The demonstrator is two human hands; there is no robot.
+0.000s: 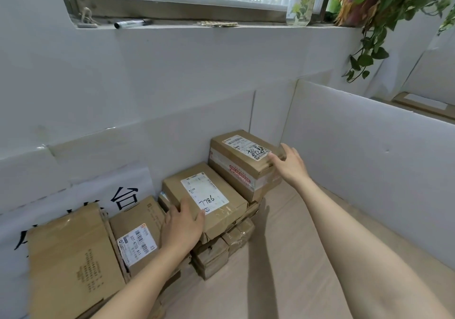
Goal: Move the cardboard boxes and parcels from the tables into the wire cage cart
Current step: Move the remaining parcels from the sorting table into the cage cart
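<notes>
head view: we're looking down into a corner of the surface, with white panels behind and to the right.
left hand: there it is, wrapped over the near left corner of the 7786 box, thumb on top beside the label.
right hand: we see it clasping the right end of the taped box, thumb on top.
7786 box: sits atop small brown parcels, touching the taped box behind it.
taped box: tucked into the corner, its top the highest of the lot.
barcode box: just left of our left hand, beside a large flat carton.
windowsill: marker pen, bottle, trailing plant.
</notes>
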